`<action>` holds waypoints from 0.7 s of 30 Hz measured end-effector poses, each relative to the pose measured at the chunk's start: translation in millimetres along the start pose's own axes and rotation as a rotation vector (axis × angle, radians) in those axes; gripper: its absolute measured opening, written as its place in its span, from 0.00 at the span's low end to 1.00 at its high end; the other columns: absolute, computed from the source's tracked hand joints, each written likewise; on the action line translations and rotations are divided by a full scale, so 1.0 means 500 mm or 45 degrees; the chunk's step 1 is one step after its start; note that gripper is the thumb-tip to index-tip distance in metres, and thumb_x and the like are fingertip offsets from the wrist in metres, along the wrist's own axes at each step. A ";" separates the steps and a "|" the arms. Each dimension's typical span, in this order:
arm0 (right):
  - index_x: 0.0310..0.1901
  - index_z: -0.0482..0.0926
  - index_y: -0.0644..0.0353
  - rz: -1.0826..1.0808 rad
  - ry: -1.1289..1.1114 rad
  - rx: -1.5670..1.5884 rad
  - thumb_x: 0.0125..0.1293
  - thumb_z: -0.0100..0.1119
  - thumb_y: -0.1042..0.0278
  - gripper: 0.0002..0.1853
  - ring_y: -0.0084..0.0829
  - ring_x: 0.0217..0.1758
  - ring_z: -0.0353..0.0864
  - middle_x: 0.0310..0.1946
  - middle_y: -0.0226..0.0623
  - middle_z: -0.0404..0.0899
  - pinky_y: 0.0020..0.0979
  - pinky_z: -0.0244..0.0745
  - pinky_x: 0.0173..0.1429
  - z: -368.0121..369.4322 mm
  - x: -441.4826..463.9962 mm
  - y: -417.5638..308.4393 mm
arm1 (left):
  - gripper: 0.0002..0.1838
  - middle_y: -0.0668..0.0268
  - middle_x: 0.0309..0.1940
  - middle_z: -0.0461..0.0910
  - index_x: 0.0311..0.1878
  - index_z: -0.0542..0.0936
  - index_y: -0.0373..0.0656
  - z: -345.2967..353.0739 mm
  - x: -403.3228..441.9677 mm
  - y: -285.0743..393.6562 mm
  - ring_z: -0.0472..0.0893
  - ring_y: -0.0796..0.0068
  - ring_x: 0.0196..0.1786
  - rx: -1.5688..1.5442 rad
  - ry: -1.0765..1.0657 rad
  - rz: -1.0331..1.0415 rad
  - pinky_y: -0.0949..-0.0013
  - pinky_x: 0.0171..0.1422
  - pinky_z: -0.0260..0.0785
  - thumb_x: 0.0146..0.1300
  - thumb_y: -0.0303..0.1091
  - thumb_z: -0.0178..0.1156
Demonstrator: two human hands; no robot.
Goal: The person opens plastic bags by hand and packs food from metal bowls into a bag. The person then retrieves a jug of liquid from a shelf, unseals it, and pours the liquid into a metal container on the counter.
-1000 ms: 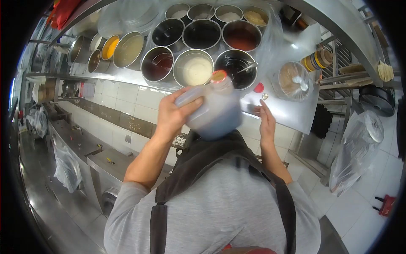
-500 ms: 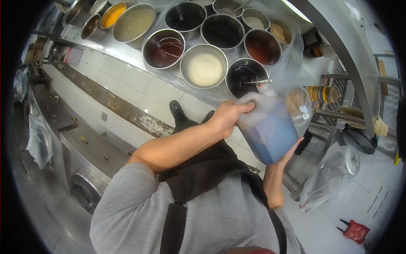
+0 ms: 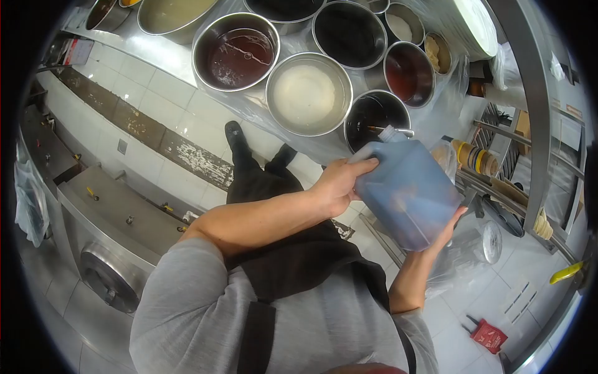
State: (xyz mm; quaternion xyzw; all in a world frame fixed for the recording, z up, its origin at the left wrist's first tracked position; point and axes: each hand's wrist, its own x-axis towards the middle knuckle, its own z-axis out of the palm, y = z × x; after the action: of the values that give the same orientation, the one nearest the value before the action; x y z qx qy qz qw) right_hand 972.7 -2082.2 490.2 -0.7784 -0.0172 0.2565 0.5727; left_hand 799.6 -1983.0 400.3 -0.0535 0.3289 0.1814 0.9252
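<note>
A translucent plastic jug point(image 3: 408, 196) holding dark liquid is tilted, with its neck point(image 3: 391, 133) over the rim of a steel pot of dark liquid point(image 3: 367, 115). My left hand point(image 3: 341, 184) is closed around the jug's handle, thumb on top. At the jug's lower end my right hand point(image 3: 443, 237) supports the base from beneath, its fingers partly hidden. A thin metal utensil handle point(image 3: 398, 131) lies across that pot's rim by the jug's mouth. Whether liquid is flowing from the mouth is hard to make out.
Beside that pot stand a pot of creamy white food point(image 3: 308, 93), a pot of dark red liquid point(image 3: 237, 53), a black-liquid pot point(image 3: 349, 34) and a reddish-brown sauce pot point(image 3: 409, 73). A metal rack post point(image 3: 541, 124) rises at right. Sinks point(image 3: 118, 206) line the left.
The jug has tipped further, so its dark liquid now reaches up toward the neck. Both hands keep their hold. The view has moved closer to the pots.
</note>
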 end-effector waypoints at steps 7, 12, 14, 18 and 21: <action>0.61 0.71 0.66 -0.041 0.003 -0.082 0.75 0.36 0.36 0.36 0.37 0.52 0.79 0.54 0.43 0.76 0.35 0.78 0.57 -0.010 0.021 0.014 | 0.20 0.60 0.49 0.80 0.56 0.73 0.32 -0.002 0.006 0.008 0.82 0.70 0.48 -0.050 0.009 -0.051 0.60 0.51 0.75 0.67 0.35 0.61; 0.61 0.72 0.65 -0.044 -0.037 -0.063 0.76 0.35 0.36 0.35 0.37 0.52 0.79 0.53 0.43 0.77 0.36 0.77 0.58 -0.016 0.028 0.019 | 0.18 0.62 0.49 0.81 0.57 0.75 0.34 0.001 -0.003 0.015 0.82 0.70 0.51 -0.066 0.035 -0.114 0.59 0.59 0.74 0.69 0.35 0.59; 0.61 0.72 0.65 -0.044 -0.023 -0.072 0.76 0.35 0.37 0.35 0.37 0.52 0.79 0.53 0.43 0.77 0.36 0.77 0.57 -0.014 0.025 0.015 | 0.17 0.62 0.49 0.81 0.56 0.75 0.34 -0.004 -0.001 0.010 0.82 0.70 0.51 -0.109 0.036 -0.129 0.58 0.59 0.74 0.70 0.35 0.59; 0.61 0.71 0.64 -0.176 0.026 -0.269 0.76 0.34 0.37 0.34 0.34 0.51 0.79 0.52 0.42 0.77 0.35 0.78 0.56 -0.023 0.023 0.010 | 0.18 0.61 0.47 0.80 0.55 0.75 0.33 0.000 -0.021 0.013 0.83 0.71 0.47 -0.163 0.009 -0.125 0.61 0.50 0.78 0.69 0.36 0.59; 0.58 0.74 0.65 -0.437 -0.075 -0.698 0.78 0.34 0.43 0.31 0.36 0.49 0.79 0.48 0.44 0.78 0.35 0.77 0.55 -0.029 0.018 -0.004 | 0.17 0.62 0.45 0.81 0.55 0.75 0.34 0.010 -0.028 0.025 0.83 0.71 0.45 -0.169 -0.003 -0.125 0.62 0.49 0.78 0.69 0.36 0.58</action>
State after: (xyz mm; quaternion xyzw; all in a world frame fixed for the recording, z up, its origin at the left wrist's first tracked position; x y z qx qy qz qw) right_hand 987.2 -2091.3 491.8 -0.8816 -0.2332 0.1645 0.3759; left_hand 788.2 -1974.5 413.1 -0.1306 0.3120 0.1572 0.9278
